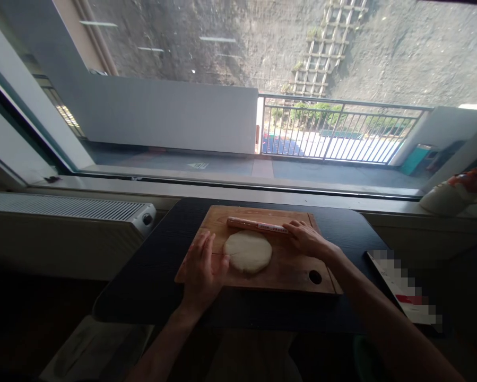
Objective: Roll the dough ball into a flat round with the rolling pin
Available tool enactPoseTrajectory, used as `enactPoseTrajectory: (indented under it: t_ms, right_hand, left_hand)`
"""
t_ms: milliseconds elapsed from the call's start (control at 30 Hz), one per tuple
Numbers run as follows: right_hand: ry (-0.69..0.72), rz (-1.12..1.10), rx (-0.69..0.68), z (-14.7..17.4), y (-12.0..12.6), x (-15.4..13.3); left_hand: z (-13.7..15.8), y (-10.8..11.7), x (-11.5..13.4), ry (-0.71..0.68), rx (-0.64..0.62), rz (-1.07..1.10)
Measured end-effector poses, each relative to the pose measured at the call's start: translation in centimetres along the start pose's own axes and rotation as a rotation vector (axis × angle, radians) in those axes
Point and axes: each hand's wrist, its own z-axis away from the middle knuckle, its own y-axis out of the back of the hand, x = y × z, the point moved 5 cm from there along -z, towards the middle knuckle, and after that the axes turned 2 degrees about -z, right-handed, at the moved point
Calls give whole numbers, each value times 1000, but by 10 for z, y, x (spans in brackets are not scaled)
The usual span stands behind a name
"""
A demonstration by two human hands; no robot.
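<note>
though roughly round, smooth dough [248,252] beside half-spread left fingers [201,245]; right fingers [293,227] around slim rolling pin [244,223]

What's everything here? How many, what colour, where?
Table: 1, black, middle
Board: 1, brown, on table
Dough: 1, cream, on board
Rolling pin: 1, reddish brown, behind dough
Blurred flat thing: 1, white and red, table's right
Radiator: 1, white, left of table
Windowsill: 1, pale, behind table
Pot-like thing: 1, whitish and orange, sill's right end
Railing: 1, grey, outside
Low wall: 1, white, left of railing
Rocky slope: 1, grey, outside
Other bits: too dark or small
Left hand: 1, by dough's left edge
Right hand: 1, on rolling pin's right end
</note>
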Motion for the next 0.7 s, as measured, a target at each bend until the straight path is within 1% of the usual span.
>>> enactPoseTrajectory:
  t_ms: [100,200,233,300,367,467,567,700]
  right_hand:
    - [25,-64,15,17,2,-6]
    - [42,-129,57,49,6,-12]
    - [54,-146,48,62,7,-14]
    - [78,-166,-12,85,7,-20]
    - [95,-158,-79,101,7,-25]
    - [110,-114,-100,104,8,-29]
    - [117,-86,-84,94,9,-28]
    - [132,-125,-133,88,8,-30]
  left_hand:
    - [-3,5,-11,88,12,167]
    - [-10,9,-29,224,10,334]
    - [-13,9,-34,277,2,379]
    - [-17,7,-43,383,-13,460]
    - [-19,3,-48,463,-16,523]
    - [-20,-2,-49,498,3,560]
    - [-19,-5,-48,483,1,573]
    - [-17,-10,-49,460,-12,598]
